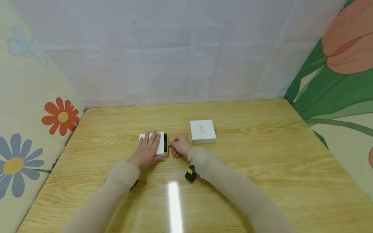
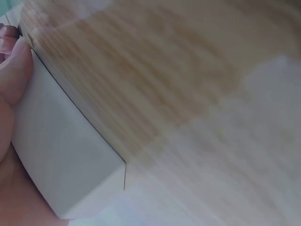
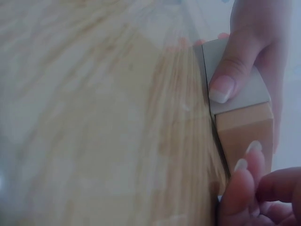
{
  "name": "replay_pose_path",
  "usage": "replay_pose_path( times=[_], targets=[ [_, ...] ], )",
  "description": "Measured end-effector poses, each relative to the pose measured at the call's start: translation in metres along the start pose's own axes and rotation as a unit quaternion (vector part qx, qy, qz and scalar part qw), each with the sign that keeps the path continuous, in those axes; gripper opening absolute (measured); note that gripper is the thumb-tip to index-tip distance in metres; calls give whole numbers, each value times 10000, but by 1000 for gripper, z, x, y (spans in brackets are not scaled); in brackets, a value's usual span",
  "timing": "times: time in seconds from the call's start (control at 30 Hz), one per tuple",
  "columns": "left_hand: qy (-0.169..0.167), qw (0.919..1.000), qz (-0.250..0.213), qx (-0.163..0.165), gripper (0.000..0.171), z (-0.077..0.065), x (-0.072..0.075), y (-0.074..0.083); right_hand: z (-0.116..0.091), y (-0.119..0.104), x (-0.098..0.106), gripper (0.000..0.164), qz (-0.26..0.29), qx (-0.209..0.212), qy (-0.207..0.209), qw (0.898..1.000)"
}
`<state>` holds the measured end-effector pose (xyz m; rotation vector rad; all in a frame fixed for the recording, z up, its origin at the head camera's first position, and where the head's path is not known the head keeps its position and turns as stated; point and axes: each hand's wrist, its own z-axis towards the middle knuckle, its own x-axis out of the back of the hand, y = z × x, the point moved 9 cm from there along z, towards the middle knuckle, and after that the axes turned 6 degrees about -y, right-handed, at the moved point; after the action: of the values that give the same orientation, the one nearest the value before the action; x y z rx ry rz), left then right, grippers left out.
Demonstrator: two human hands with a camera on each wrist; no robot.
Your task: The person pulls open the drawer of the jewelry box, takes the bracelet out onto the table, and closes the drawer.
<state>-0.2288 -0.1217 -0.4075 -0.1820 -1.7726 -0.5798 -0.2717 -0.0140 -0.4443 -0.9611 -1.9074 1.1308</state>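
My left hand (image 1: 147, 150) lies over a white drawer box (image 1: 162, 142), its fingers straight and spread on the top. Its thumb (image 3: 228, 80) rests against the side wall of the white sleeve, as the right wrist view shows. A light-brown inner drawer (image 3: 247, 129) sticks out a little from the right end, with something dark inside. At that end my right hand (image 1: 181, 145) has its fingers curled. Thumb and forefinger pinch what looks like a small pull tab, mostly hidden by the fingers. The left wrist view shows the white sleeve (image 2: 66, 141) flat on the wood.
A second white box (image 1: 203, 131) with gold lettering stands behind and right of my right hand, a small reddish tab at its right side. Both stand on a wooden table (image 1: 276, 155). A white cloth backdrop (image 1: 175, 64) hangs behind, with floral panels at both sides.
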Motion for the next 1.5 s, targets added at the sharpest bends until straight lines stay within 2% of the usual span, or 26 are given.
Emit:
replay_pose_path(
  times=[0.4, 0.83, 1.5],
  targets=[
    [25, 10000, -12, -48, 92, -1, -1, -1, 0, 0, 0, 26, 144, -38, 17, 9999],
    [-98, 9999, -19, 53, 93, 1, -3, -3, -1, -1, 3, 28, -205, -72, 90, 9997],
    [-118, 9999, 39, 68, 93, 0, 0, 0, -2, 0, 5, 29, -236, -98, 90, 9996]
  ],
)
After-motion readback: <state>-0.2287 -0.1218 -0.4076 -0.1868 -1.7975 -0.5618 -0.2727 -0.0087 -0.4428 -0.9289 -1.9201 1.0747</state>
